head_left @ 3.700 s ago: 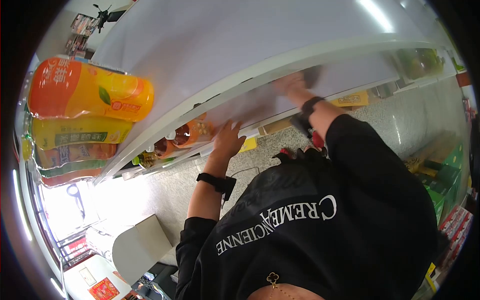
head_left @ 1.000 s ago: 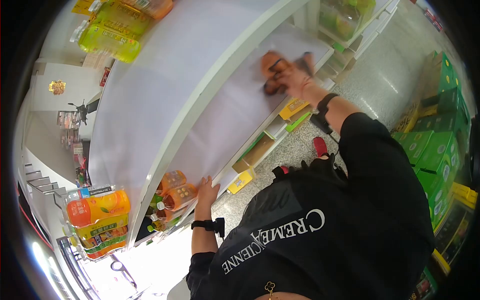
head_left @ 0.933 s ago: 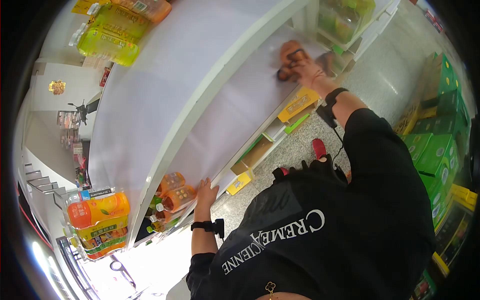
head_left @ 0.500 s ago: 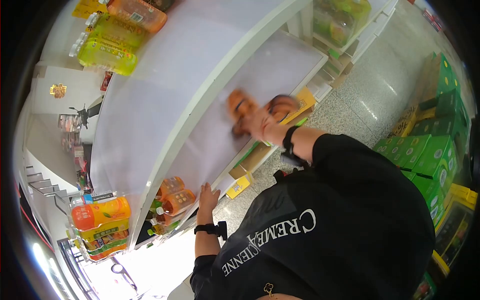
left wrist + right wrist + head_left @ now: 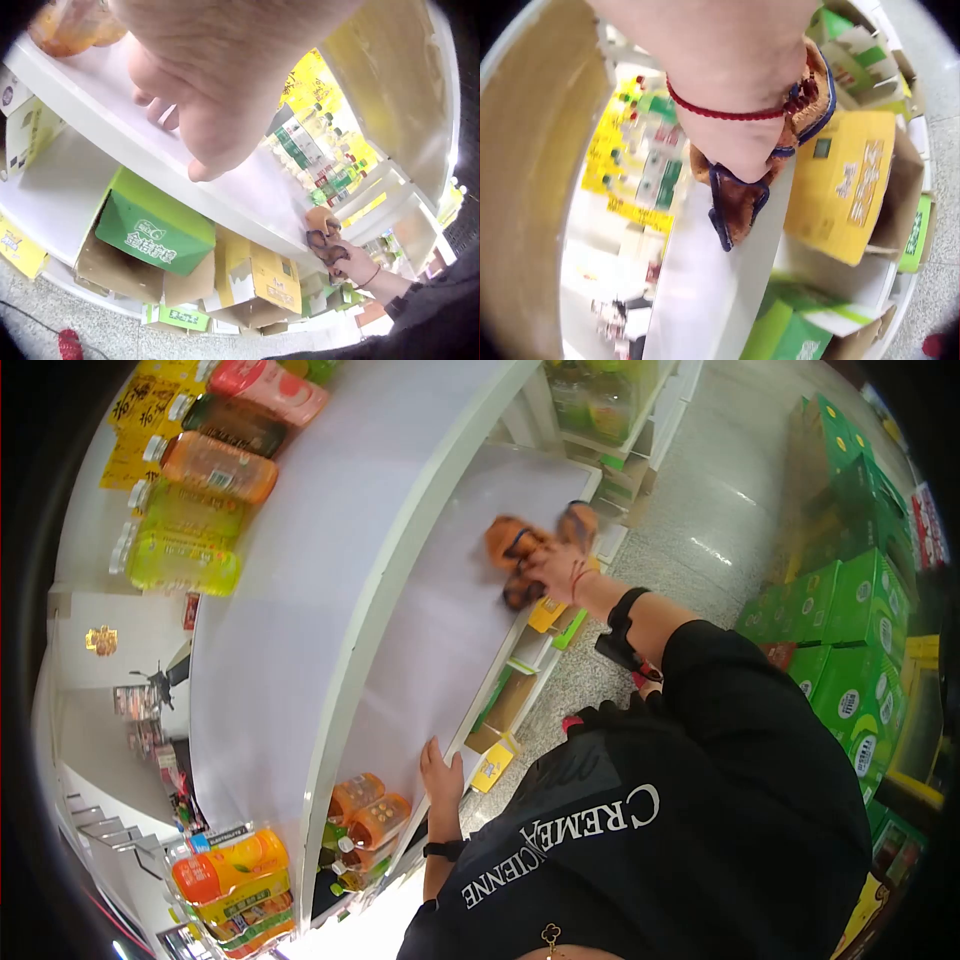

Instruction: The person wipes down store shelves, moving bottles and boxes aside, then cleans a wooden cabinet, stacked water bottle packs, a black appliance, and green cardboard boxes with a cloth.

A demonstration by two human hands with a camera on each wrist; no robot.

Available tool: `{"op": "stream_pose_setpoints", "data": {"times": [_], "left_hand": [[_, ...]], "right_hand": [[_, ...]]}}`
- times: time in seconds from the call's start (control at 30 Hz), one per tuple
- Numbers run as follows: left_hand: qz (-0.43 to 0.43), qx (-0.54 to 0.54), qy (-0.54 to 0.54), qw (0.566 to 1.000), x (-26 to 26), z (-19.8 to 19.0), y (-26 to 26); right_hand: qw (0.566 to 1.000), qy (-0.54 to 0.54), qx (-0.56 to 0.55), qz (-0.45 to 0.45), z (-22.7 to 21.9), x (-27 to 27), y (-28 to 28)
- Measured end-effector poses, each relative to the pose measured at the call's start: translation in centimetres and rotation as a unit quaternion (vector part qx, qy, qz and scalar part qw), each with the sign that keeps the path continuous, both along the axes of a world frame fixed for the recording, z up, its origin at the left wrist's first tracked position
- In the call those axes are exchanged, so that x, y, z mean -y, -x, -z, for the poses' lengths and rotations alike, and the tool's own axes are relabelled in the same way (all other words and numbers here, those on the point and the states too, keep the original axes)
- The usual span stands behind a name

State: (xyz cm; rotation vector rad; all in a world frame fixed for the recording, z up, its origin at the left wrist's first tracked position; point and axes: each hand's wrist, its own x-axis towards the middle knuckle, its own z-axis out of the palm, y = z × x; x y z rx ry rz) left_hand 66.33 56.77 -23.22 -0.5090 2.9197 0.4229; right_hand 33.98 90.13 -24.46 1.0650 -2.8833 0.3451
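My right hand grips a bunched orange-brown cleaning cloth with dark blue edging and presses it on the white lower shelf, near the front edge. In the right wrist view, folds of the cloth stick out beyond the hand, which hides the fingertips. Nearer the shelf's other end, my left hand rests on the front edge with its fingers extended over the surface. The left wrist view shows this hand over the edge, holding nothing.
Lying orange drink bottles are left of my left hand. More bottles lie on the upper shelf, whose white rim overhangs. Below are opened cartons, one green, one yellow. Green boxes are stacked to the right.
Over the last second my right hand slid the cloth toward my left hand, then back away along the shelf. The left hand stays at the shelf edge. The head view has turned.
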Motion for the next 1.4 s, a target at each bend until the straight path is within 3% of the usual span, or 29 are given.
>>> {"op": "stream_pose_setpoints", "data": {"times": [0.03,0.07,0.1,0.17,0.23,0.33,0.37,0.43,0.5,0.57,0.6,0.67,0.7,0.8,0.83,0.87,0.93,1.0,1.03,1.07,1.1,1.13,1.17,1.2,1.23,1.33,1.4], "left_hand": [[0.018,-0.018,0.000,1.000,-0.6,0.2,1.0],[0.022,-0.017,-0.002,1.000,-1.4,0.1,2.1],[0.041,-0.024,-0.013,0.999,-2.3,-0.3,3.4],[0.061,-0.034,-0.021,0.997,-3.8,-0.6,5.1],[0.074,0.012,-0.020,0.997,-5.5,-0.9,7.2],[0.077,0.026,-0.036,0.996,-8.7,-1.6,9.5],[0.085,0.019,-0.034,0.996,-9.5,-1.6,10.4],[0.111,0.014,-0.035,0.993,-11.3,-1.1,12.3],[0.129,0.017,-0.039,0.991,-13.9,-1.9,15.3],[0.178,-0.010,-0.053,0.983,-16.8,-2.4,18.7],[0.184,-0.013,-0.071,0.980,-19.1,-3.1,20.8],[0.219,-0.022,-0.103,0.970,-23.7,-4.0,25.2],[0.247,-0.026,-0.133,0.960,-26.3,-4.3,27.3],[0.296,0.011,-0.236,0.925,-35.1,-5.6,33.4],[0.300,0.033,-0.276,0.913,-38.4,-6.4,34.9],[0.320,0.027,-0.307,0.896,-41.3,-6.3,36.4],[0.348,0.020,-0.337,0.875,-46.9,-7.1,38.8],[0.369,0.108,-0.425,0.820,-51.8,-9.2,40.6],[0.371,0.195,-0.516,0.747,-53.4,-8.7,42.0],[0.366,0.187,-0.542,0.733,-54.9,-8.9,42.7],[0.339,0.198,-0.599,0.698,-56.7,-10.0,42.6],[0.310,0.209,-0.652,0.660,-58.5,-11.1,42.6],[0.255,0.237,-0.727,0.592,-59.9,-11.8,42.7],[0.211,0.297,-0.734,0.573,-60.8,-12.0,43.7],[0.255,0.240,-0.728,0.590,-62.4,-11.0,44.8],[0.299,0.203,-0.681,0.637,-66.2,-9.7,48.4],[0.287,0.215,-0.682,0.638,-68.1,-9.0,52.0]], "right_hand": [[0.998,0.021,0.029,0.051,0.4,-2.1,1.4],[0.991,0.080,-0.011,0.104,2.3,-4.0,2.7],[0.990,0.063,0.039,0.123,2.0,-6.1,3.8],[0.975,0.029,0.027,0.218,2.8,-9.6,4.8],[0.939,0.000,0.168,0.299,3.6,-13.5,4.9],[0.876,-0.105,0.371,0.289,6.5,-20.8,3.5],[0.876,-0.075,0.350,0.324,10.8,-23.5,3.0],[0.853,0.035,0.367,0.368,9.0,-27.8,-0.3],[0.798,0.132,0.414,0.417,10.1,-32.0,-1.3],[0.745,0.238,0.412,0.467,7.2,-34.9,-2.0],[0.744,0.240,0.407,0.472,6.5,-35.9,-2.0],[0.811,0.263,0.252,0.458,5.2,-37.9,-1.2],[0.824,0.293,0.232,0.426,5.0,-38.8,-0.5],[0.827,0.422,0.191,0.317,-0.2,-38.4,1.4],[0.839,0.420,0.186,0.292,-1.9,-38.2,2.2],[0.806,0.514,0.195,0.220,-1.8,-37.7,3.5],[0.776,0.570,0.202,0.183,-5.4,-37.0,3.9],[0.758,0.610,0.187,0.134,-6.4,-37.0,4.9],[0.747,0.631,0.181,0.107,-6.9,-37.4,5.4],[0.709,0.656,0.223,0.131,-7.4,-38.4,5.3],[0.709,0.658,0.214,0.135,-8.3,-39.5,5.1],[0.675,0.682,0.255,0.120,-9.2,-40.8,4.8],[0.639,0.702,0.296,0.104,-9.9,-42.0,4.6],[0.659,0.684,0.290,0.119,-10.4,-42.8,4.6],[0.737,0.635,0.187,0.134,-9.8,-43.5,5.4],[0.740,0.605,0.207,0.209,-10.9,-45.8,7.8],[0.816,0.517,0.147,0.214,-10.6,-47.8,10.8]]}}
